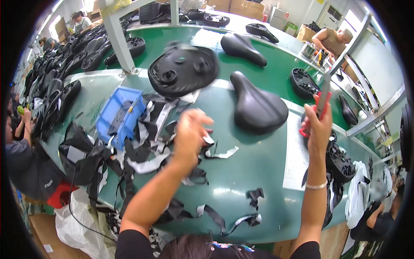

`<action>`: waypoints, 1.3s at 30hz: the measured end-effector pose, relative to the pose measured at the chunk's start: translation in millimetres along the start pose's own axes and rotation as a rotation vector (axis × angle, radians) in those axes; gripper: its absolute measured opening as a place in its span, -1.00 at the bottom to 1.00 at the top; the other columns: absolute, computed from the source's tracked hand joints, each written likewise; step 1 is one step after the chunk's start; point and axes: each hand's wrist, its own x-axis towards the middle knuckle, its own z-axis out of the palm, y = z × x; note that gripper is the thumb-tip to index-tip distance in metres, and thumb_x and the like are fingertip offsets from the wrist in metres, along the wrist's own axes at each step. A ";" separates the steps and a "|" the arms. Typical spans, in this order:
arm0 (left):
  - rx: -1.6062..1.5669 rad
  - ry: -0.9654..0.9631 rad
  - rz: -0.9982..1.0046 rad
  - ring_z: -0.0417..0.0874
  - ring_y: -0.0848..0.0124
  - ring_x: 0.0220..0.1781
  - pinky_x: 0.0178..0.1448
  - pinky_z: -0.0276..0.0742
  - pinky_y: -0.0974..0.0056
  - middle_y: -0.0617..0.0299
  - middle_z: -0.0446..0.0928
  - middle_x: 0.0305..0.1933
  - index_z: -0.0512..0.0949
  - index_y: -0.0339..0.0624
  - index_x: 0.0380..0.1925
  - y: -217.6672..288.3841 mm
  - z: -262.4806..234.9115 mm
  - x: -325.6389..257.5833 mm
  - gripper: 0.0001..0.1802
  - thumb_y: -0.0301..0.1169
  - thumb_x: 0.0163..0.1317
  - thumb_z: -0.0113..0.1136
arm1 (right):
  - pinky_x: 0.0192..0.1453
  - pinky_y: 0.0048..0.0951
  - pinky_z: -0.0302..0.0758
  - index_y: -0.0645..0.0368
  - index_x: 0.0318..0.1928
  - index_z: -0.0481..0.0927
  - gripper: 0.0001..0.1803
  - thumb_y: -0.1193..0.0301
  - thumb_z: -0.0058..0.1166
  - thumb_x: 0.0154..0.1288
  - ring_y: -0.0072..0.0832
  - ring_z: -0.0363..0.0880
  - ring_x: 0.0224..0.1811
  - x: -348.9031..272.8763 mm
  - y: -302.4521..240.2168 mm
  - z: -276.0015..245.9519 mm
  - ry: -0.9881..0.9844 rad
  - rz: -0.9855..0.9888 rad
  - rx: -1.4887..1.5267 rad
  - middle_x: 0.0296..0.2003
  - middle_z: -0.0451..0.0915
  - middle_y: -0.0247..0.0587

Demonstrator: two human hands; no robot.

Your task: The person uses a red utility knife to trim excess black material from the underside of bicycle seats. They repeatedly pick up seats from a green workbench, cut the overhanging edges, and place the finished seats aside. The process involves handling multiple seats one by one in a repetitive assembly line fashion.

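Note:
My left hand (192, 134), blurred by motion, is over the table among fabric scraps; its fingers look apart, with nothing seen in them. Beyond it a black bicycle saddle (183, 71) shows its hollow underside, also blurred; I cannot tell if it touches the table. My right hand (318, 125) is raised on the right, closed around red-handled scissors (323, 105) with the blade pointing up. Between the hands and farther off, another black saddle (261, 110) lies with its smooth top up. Black and white strips (151, 164) are strewn near my left forearm.
A blue bin (118, 114) stands at left on the green table (233, 172). White sheets (295, 157) lie at right. Metal posts (117, 39) rise from the table. More saddles (243, 48) rest on the far green surface. Co-workers are at left (30, 159) and far right (334, 41).

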 end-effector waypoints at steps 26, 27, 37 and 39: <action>0.545 -0.412 0.368 0.54 0.39 -0.57 -0.47 0.44 0.34 0.12 0.55 -0.49 0.58 -0.33 -0.39 -47.8 2.6 -9.4 -0.87 -0.46 0.18 0.25 | -0.58 -0.53 0.48 0.18 0.08 0.47 -0.56 0.41 0.15 0.16 -0.50 0.48 -0.60 106.8 28.2 191.0 -0.629 0.587 0.592 -0.41 0.48 -0.28; 0.563 -0.409 0.375 0.55 0.33 -0.56 -0.46 0.45 0.31 0.08 0.55 -0.48 0.57 -0.33 -0.39 -46.5 2.1 -9.6 -0.87 -0.45 0.18 0.24 | -0.59 -0.53 0.51 0.18 0.13 0.44 -0.52 0.42 0.15 0.16 -0.49 0.53 -0.58 83.3 14.9 172.7 -0.660 0.621 0.569 -0.42 0.51 -0.25; 0.606 -0.434 0.270 0.53 0.31 -0.56 -0.42 0.44 0.31 0.07 0.54 -0.48 0.56 -0.33 -0.38 -47.6 13.1 -13.8 -0.84 -0.42 0.22 0.20 | -0.45 -0.31 0.67 0.12 0.03 0.44 -0.53 0.46 0.17 0.04 -0.38 0.54 -0.49 172.9 169.8 5.8 0.083 0.555 0.072 -0.30 0.46 -0.20; 0.634 -0.428 0.329 0.53 0.34 -0.56 -0.43 0.44 0.32 0.09 0.55 -0.49 0.56 -0.34 -0.38 -52.0 10.1 -11.3 -0.83 -0.41 0.21 0.20 | -0.50 -0.32 0.66 0.19 -0.02 0.46 -0.54 0.47 0.18 -0.02 -0.39 0.53 -0.56 177.7 196.1 17.8 0.114 0.525 -0.034 -0.38 0.46 -0.22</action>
